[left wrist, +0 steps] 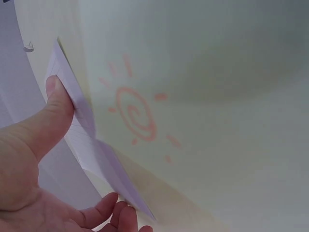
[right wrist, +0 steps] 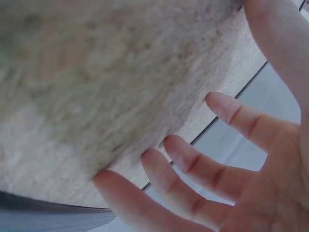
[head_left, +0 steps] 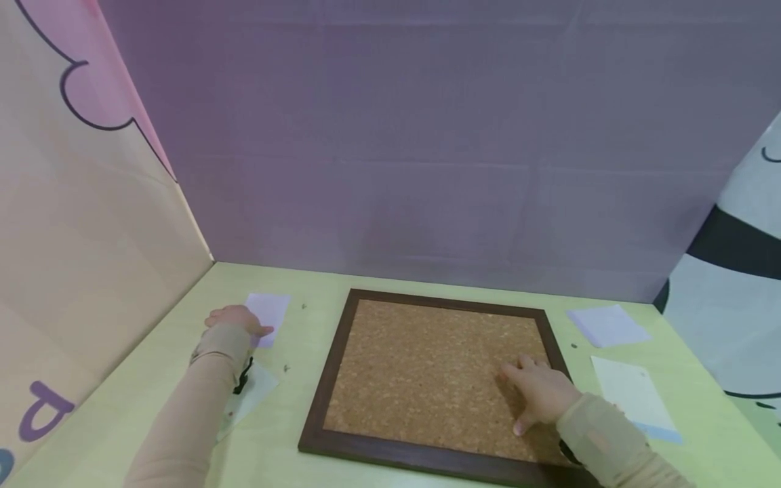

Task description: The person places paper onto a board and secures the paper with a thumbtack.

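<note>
A lilac sheet of paper (head_left: 271, 312) lies at the left of the table under my left hand (head_left: 234, 318). In the left wrist view my thumb lies on this sheet and my curled fingertips are at its other edge; the sheet buckles between them. Just in front of it is a pale sheet with an orange sun drawing (left wrist: 137, 113), partly covered by my forearm in the head view. My right hand (head_left: 543, 390), fingers spread, rests its fingertips on the right part of a framed corkboard (head_left: 427, 373).
To the right of the corkboard lie another lilac sheet (head_left: 610, 325) and a pale sheet with a blue lower band (head_left: 634, 393). Small pushpin-like bits (head_left: 286, 368) are scattered beside the frame. A purple-grey curtain (head_left: 427, 135) closes off the table's back.
</note>
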The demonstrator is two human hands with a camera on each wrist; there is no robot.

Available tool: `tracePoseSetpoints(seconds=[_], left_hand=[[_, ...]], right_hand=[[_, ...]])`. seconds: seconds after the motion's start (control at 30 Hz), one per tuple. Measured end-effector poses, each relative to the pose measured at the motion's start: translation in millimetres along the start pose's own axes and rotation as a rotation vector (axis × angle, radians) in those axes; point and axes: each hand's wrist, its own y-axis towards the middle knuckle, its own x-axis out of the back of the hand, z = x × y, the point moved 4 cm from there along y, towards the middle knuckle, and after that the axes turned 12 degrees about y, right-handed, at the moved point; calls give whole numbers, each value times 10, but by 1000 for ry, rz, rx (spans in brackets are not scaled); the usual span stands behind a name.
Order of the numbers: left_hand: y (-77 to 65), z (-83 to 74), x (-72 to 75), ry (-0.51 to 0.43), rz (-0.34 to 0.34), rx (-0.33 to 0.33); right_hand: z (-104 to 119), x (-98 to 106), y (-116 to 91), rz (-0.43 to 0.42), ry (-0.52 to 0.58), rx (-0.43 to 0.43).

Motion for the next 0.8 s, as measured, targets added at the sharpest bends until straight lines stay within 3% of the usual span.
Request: tracePoseSetpoints(seconds=[0.27, 0.63, 0.8], left_hand=[[-100, -7, 47, -64, 13, 3], [-37, 3, 0, -157, 20, 21], [-203, -39, 72, -145, -1, 20]], right_hand=[[-5, -6, 7, -10, -7, -1], [-12, -9, 7, 2, -13, -5], [3, -13, 13, -7, -15, 4]])
